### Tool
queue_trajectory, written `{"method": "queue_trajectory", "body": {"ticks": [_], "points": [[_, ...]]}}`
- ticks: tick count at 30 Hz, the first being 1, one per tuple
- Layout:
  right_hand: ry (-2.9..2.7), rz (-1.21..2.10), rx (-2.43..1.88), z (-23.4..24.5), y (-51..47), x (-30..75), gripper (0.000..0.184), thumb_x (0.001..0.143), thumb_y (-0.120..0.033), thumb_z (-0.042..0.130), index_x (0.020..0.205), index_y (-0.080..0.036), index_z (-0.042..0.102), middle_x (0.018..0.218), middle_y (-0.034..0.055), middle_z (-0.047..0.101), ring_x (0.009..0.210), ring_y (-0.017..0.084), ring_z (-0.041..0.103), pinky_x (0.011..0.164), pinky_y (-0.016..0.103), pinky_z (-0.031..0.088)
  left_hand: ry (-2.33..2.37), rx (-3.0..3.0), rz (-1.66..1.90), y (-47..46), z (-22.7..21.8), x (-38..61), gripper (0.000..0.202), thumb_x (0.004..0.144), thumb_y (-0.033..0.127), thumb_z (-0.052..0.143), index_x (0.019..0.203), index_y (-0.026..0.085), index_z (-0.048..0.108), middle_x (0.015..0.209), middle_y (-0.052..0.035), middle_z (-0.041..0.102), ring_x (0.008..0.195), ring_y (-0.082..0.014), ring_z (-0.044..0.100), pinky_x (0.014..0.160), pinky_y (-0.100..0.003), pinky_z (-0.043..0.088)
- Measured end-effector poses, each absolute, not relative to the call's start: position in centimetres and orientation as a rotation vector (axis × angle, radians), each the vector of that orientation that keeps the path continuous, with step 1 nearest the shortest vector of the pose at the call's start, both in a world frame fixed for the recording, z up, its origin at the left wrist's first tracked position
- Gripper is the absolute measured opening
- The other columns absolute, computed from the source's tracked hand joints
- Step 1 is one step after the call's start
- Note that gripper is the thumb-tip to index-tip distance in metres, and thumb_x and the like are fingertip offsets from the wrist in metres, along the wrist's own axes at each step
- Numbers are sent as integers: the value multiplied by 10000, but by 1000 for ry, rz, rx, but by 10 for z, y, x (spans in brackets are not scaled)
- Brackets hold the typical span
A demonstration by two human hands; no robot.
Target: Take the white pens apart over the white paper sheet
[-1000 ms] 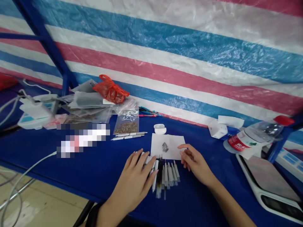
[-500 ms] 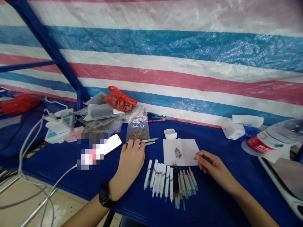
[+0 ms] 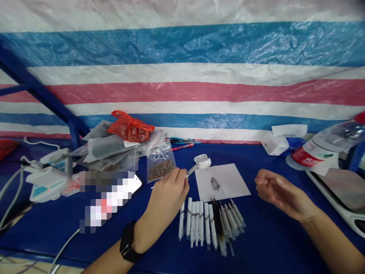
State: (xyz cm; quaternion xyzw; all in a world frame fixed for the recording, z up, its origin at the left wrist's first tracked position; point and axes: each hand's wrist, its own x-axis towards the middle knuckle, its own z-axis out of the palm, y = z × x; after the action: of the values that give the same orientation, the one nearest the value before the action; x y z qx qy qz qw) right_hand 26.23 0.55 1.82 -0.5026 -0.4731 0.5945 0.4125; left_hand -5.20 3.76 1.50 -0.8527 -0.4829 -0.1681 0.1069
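My left hand point(image 3: 169, 192) is closed on a white pen point(image 3: 193, 168), whose end sticks out to the upper right past the fingers. A thin tip also shows by the knuckles; whether it belongs to a second pen I cannot tell. My right hand point(image 3: 285, 194) hovers right of the white paper point(image 3: 236, 180), fingers curled in, nothing visible in them. On the paper lies a small pile of grey metallic bits point(image 3: 215, 183). Below it are several white pen barrels point(image 3: 196, 222) in a row, dark refills point(image 3: 218, 222) and several grey-white pen parts with clear ends point(image 3: 232, 217).
A zip bag of small brown pieces point(image 3: 161, 169) lies by my left hand, near a white earphone case point(image 3: 203, 161). Further left are a phone point(image 3: 135, 186), plastic bags and a power strip point(image 3: 48, 182). A bottle point(image 3: 310, 154), tissue pack point(image 3: 275, 142) and scale point(image 3: 342, 198) stand right.
My left hand has picked up the pen from beside the zip bag and moved right with it. My right hand has drawn away from the paper's edge, and the paper has turned slightly.
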Motion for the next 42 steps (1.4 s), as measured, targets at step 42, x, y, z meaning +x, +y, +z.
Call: {"method": "queue_trajectory", "body": {"ticks": [42], "points": [[-1553,681,-1151,13,7,155,581,923,-748,445,645,-239,453,568,-44,408,522,126,382,506,272,327,-1230,-3449,-1123,39,16,-29,407,1044,474,378,875,181,605,598,55,430,520,-109,428,548,-224,309]]}}
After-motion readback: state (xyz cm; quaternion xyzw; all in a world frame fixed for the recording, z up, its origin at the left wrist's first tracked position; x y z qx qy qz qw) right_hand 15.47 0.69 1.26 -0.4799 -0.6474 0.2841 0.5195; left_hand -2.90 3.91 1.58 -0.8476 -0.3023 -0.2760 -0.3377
